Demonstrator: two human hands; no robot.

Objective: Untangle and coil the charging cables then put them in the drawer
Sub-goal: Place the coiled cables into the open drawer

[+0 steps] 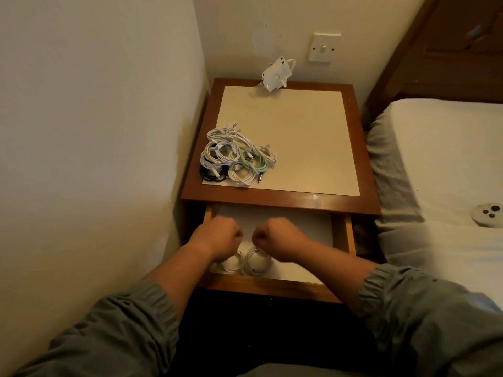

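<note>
A tangled pile of cables [236,159], mostly white with one mint green and one black, lies at the front left of the bedside table top [296,148]. The drawer [272,288] below is pulled open. Two coiled white cables [245,263] lie side by side near its front, partly under my wrists. My left hand [217,236] and my right hand [277,236] hover over the drawer as loose fists, knuckles almost meeting. I see nothing held in either fist.
A white plug adapter [276,74] sits in the wall behind the table, under a light switch [324,47]. A wall stands close on the left. A bed with white sheets [441,186] lies on the right, a round white object [488,214] on it.
</note>
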